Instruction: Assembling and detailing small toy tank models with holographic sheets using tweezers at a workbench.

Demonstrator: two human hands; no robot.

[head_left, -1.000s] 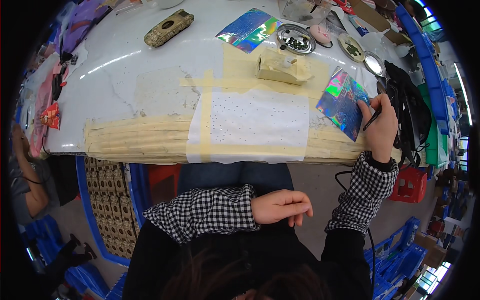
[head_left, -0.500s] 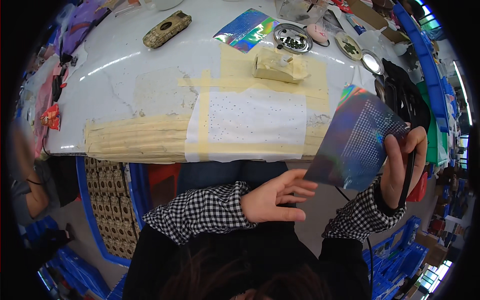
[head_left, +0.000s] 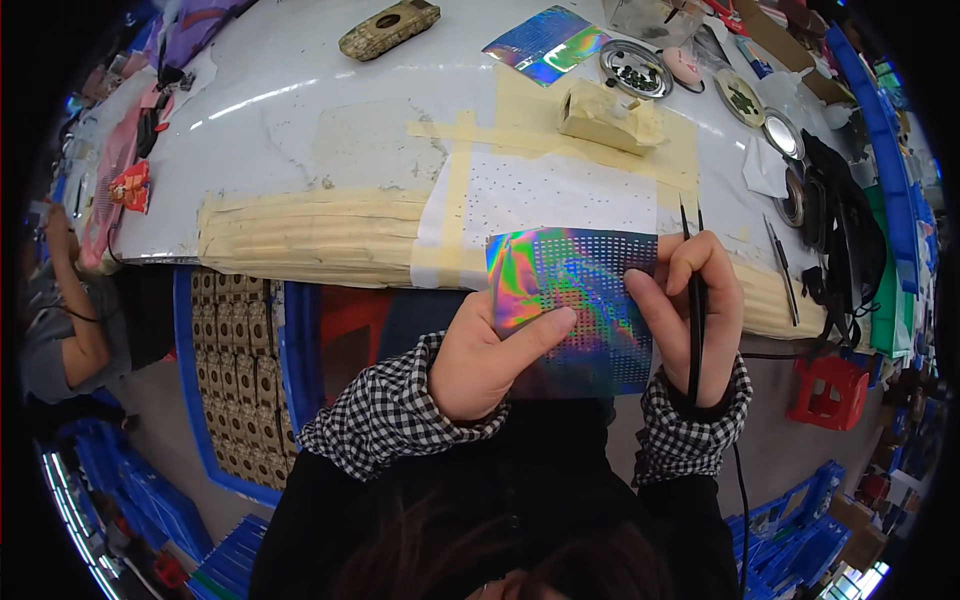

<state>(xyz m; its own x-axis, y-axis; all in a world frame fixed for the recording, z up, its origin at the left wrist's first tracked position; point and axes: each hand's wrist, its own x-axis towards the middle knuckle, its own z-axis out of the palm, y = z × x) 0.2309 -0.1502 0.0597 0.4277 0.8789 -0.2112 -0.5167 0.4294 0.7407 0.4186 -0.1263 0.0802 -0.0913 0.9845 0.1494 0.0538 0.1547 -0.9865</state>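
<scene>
A shiny holographic sheet (head_left: 600, 330) with rows of small pale squares is held over the table's front edge. My left hand (head_left: 490, 355) grips its left side, thumb flat on top and fingers hidden beneath. On its right edge rests the thumb of my right hand (head_left: 700, 310), which also holds black tweezers (head_left: 697, 330) upright against the palm, tips pointing away from me. Just beyond the sheet lies white paper (head_left: 560, 195) dotted with tiny dark specks, taped to the table. Behind that paper stands a small block wrapped in yellowish tape (head_left: 610, 118).
Farther back are a camouflage-patterned model hull (head_left: 390, 28), another holographic sheet (head_left: 545, 45) and a metal dish (head_left: 636, 70) of small dark green pieces. A blue crate (head_left: 190, 375) of similar hulls stands at left below the table. A red stool (head_left: 828, 392) is at right. Another person (head_left: 75, 310) sits far left.
The sheet has come left and flatter in front of me. My left hand, open beside it before, now grips its left side. The tweezers' tips now show past my right hand.
</scene>
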